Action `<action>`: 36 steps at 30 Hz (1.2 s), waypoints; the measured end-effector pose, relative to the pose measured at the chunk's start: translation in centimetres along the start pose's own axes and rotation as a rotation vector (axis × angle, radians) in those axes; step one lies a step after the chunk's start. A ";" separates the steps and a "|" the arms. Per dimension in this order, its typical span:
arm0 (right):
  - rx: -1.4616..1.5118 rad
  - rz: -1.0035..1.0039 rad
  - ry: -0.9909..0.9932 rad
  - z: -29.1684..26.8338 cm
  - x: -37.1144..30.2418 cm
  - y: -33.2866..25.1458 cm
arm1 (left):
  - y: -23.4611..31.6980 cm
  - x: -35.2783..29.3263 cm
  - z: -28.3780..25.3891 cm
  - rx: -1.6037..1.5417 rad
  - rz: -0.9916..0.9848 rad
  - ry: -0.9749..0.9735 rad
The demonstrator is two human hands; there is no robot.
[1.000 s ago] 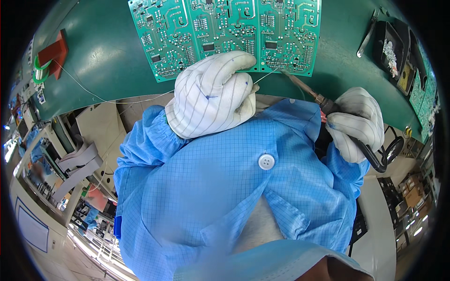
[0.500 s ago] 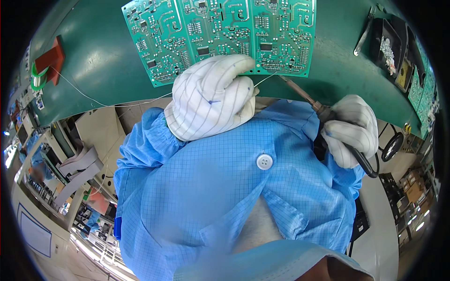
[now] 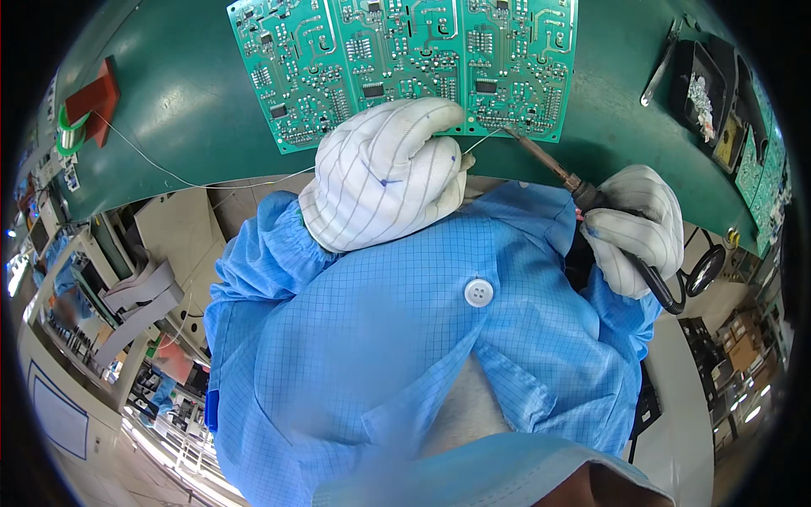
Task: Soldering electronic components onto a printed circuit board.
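Observation:
A panel of green circuit boards [image 3: 405, 63] lies on the green bench mat at the top of the view. My left hand [image 3: 384, 173], in a white striped glove, is closed on thin solder wire [image 3: 483, 139] at the panel's near edge. The wire's free end reaches the tip of a soldering iron [image 3: 545, 159] by the right-hand board's near edge. My gloved right hand [image 3: 635, 228] grips the iron's dark handle, its cord hanging below. From my left hand the wire trails left to a green-rimmed solder spool [image 3: 72, 131] on a red stand.
Tweezers [image 3: 661, 63] and a black tray [image 3: 697, 89] holding silvery scraps lie at the right of the green mat [image 3: 186, 93]. More green circuit boards [image 3: 750, 165] sit beyond the tray. The bench's near edge runs close to my body.
The iron's tip and the solder end stay together at the panel's near edge. The whole view has shifted very slightly; both hands keep their grip.

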State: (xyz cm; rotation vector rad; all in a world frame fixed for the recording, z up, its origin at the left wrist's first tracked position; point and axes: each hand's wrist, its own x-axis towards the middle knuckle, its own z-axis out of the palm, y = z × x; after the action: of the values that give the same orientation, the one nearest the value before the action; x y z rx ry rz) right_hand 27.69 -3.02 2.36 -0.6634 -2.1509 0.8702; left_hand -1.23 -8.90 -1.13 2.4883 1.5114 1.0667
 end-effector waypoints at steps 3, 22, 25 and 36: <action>-0.021 -0.022 -0.041 -0.4 -0.1 0.1 | 0.0 0.1 -0.4 -0.015 -0.023 -0.017; -0.182 0.237 0.369 2.4 -2.5 -0.3 | 0.2 2.4 0.2 0.062 -0.144 0.011; -0.229 -0.073 0.165 3.5 -1.3 -0.2 | 0.0 2.5 0.6 0.099 -0.122 0.028; -0.321 -0.138 0.101 4.4 -1.1 -0.3 | -0.2 2.5 0.9 0.144 -0.098 0.023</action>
State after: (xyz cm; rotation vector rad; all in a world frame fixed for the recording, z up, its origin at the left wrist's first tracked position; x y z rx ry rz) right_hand 24.94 -5.59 -0.17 -0.6891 -2.2349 0.4120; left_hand -0.19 -6.48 -0.55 2.4687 1.7565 1.0089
